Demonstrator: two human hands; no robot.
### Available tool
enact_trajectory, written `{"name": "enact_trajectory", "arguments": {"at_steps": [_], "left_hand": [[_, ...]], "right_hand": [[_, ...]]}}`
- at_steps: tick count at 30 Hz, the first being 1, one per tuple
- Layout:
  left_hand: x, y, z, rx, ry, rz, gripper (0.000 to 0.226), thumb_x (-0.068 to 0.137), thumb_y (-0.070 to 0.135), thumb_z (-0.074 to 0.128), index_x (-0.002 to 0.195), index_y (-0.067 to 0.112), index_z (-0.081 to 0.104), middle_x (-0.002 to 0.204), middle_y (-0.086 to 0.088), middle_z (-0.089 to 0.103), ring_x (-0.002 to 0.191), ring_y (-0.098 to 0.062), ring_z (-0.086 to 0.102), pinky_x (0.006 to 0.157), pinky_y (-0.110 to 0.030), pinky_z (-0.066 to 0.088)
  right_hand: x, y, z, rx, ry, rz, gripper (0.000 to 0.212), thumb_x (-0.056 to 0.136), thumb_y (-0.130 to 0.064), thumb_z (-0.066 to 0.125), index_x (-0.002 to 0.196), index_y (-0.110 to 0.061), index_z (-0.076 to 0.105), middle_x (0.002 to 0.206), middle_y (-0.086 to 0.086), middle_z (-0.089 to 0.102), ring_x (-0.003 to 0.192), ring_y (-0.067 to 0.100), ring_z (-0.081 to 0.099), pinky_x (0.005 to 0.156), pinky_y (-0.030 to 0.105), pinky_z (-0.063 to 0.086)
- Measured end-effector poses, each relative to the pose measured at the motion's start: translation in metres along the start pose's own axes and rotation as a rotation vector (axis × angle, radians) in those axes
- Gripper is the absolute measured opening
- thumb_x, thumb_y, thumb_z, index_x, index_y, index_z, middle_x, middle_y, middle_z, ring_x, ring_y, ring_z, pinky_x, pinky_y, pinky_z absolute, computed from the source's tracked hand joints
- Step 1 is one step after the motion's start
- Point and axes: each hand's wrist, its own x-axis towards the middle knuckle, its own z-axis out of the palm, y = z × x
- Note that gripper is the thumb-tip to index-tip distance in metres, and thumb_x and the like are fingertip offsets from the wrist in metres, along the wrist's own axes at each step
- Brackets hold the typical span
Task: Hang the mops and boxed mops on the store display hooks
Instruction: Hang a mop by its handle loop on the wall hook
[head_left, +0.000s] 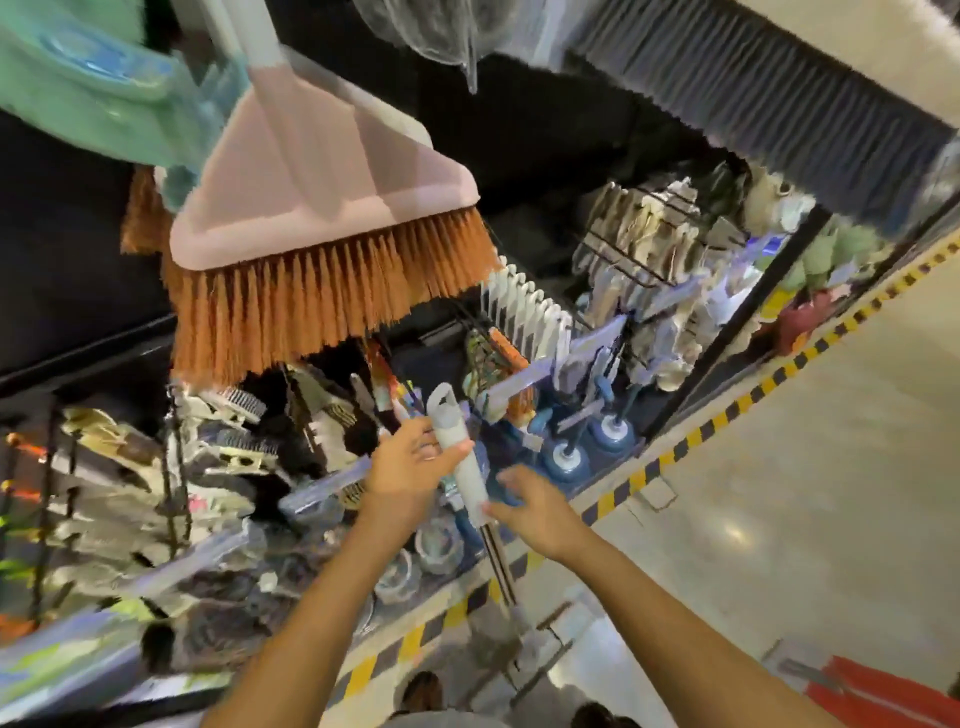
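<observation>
The mop handle (460, 457) under the fingers (441, 451) of your left hand (410, 467) is pale grey-white. Below the fingertips (491, 512) of your right hand (535, 512) its shaft turns black with a pale stripe. High above your fingers, the broom (322, 208) has a pink head and orange bristles, with a mint-green dustpan (88, 83) to its left. Just beyond your fingertips sit blue round bases (566, 462) with white centres. Right of your fingers runs yellow-and-black striped floor tape (727, 410) on pale grey floor (831, 467).

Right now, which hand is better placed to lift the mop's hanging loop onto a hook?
Left, probably. The left hand grips the mop handle just under its hanging loop; the right hand sits lower, at the grip's bottom end.
</observation>
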Motion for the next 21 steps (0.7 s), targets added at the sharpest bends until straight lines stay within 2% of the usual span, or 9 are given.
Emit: {"name": "enact_trajectory", "arguments": {"at_steps": [3, 5, 8, 10, 13, 15, 18, 20, 21], "left_hand": [[-0.031, 0.001, 0.015, 0.045, 0.065, -0.019, 0.013, 0.084, 0.016, 0.074, 0.078, 0.017, 0.063, 0.060, 0.003, 0.059, 0.060, -0.014, 0.058, 0.063, -0.023, 0.042], [-0.055, 0.003, 0.029, 0.065, 0.104, -0.004, 0.031, 0.080, 0.033, 0.074, 0.075, 0.007, 0.059, 0.069, -0.010, 0.062, 0.065, -0.017, 0.058, 0.063, -0.029, 0.045], [-0.080, 0.006, 0.053, 0.039, 0.213, -0.033, 0.035, 0.086, 0.015, 0.072, 0.064, 0.012, 0.046, 0.055, 0.004, 0.045, 0.054, -0.002, 0.044, 0.057, -0.014, 0.036], [-0.094, 0.007, 0.067, 0.044, 0.277, -0.036, 0.034, 0.086, 0.014, 0.072, 0.065, 0.009, 0.045, 0.055, 0.005, 0.041, 0.051, -0.003, 0.042, 0.053, -0.015, 0.035], [-0.113, 0.009, 0.083, 0.003, 0.326, 0.010, 0.039, 0.083, 0.036, 0.074, 0.092, 0.000, 0.064, 0.084, -0.020, 0.065, 0.077, -0.027, 0.063, 0.072, -0.045, 0.050], [-0.124, 0.014, 0.091, -0.003, 0.392, 0.018, 0.043, 0.081, 0.038, 0.076, 0.098, 0.000, 0.067, 0.096, -0.024, 0.068, 0.084, -0.022, 0.065, 0.079, -0.050, 0.051], [-0.140, 0.017, 0.096, -0.015, 0.477, 0.024, 0.031, 0.081, 0.024, 0.074, 0.092, -0.004, 0.068, 0.087, -0.015, 0.071, 0.082, -0.024, 0.065, 0.079, -0.043, 0.054], [-0.151, 0.019, 0.097, -0.024, 0.500, 0.023, 0.007, 0.085, 0.009, 0.072, 0.089, 0.004, 0.073, 0.081, 0.006, 0.073, 0.080, -0.012, 0.066, 0.075, -0.026, 0.053], [-0.157, 0.023, 0.098, -0.046, 0.507, 0.031, 0.014, 0.085, 0.002, 0.069, 0.089, 0.014, 0.075, 0.079, 0.015, 0.074, 0.080, -0.003, 0.067, 0.073, -0.017, 0.053]], "right_hand": [[0.000, 0.015, -0.007, 0.043, -0.080, -0.084, 0.015, 0.091, -0.022, 0.068, 0.100, -0.018, 0.056, 0.107, 0.008, 0.062, 0.107, 0.027, 0.060, 0.090, 0.037, 0.049], [-0.005, 0.030, -0.011, 0.062, -0.137, -0.138, 0.018, 0.090, -0.014, 0.067, 0.086, -0.026, 0.054, 0.089, -0.001, 0.061, 0.089, 0.020, 0.061, 0.078, 0.032, 0.048], [-0.021, 0.043, -0.024, 0.109, -0.252, -0.210, 0.016, 0.093, -0.016, 0.064, 0.093, -0.030, 0.057, 0.090, -0.014, 0.061, 0.085, -0.007, 0.060, 0.076, 0.011, 0.045], [-0.027, 0.049, -0.031, 0.075, -0.305, -0.250, 0.019, 0.094, -0.014, 0.063, 0.089, -0.031, 0.054, 0.084, -0.015, 0.059, 0.078, -0.018, 0.057, 0.072, 0.004, 0.041], [-0.034, 0.058, -0.032, 0.044, -0.355, -0.319, 0.009, 0.094, -0.017, 0.062, 0.098, -0.024, 0.058, 0.093, -0.011, 0.063, 0.087, -0.009, 0.058, 0.082, 0.013, 0.045], [-0.041, 0.060, -0.030, 0.033, -0.363, -0.374, 0.022, 0.096, -0.020, 0.060, 0.117, -0.014, 0.058, 0.110, 0.000, 0.066, 0.102, 0.012, 0.061, 0.092, 0.029, 0.049], [-0.058, 0.057, -0.028, 0.028, -0.337, -0.405, 0.024, 0.097, -0.016, 0.057, 0.119, -0.008, 0.056, 0.112, 0.006, 0.065, 0.104, 0.019, 0.061, 0.090, 0.029, 0.049], [-0.069, 0.056, -0.025, 0.039, -0.336, -0.393, 0.022, 0.097, -0.015, 0.056, 0.119, -0.010, 0.055, 0.111, 0.004, 0.064, 0.105, 0.016, 0.061, 0.091, 0.027, 0.050], [-0.076, 0.054, -0.025, 0.040, -0.344, -0.385, 0.021, 0.098, -0.013, 0.055, 0.118, -0.013, 0.055, 0.110, 0.001, 0.064, 0.103, 0.011, 0.062, 0.091, 0.024, 0.050]]}}
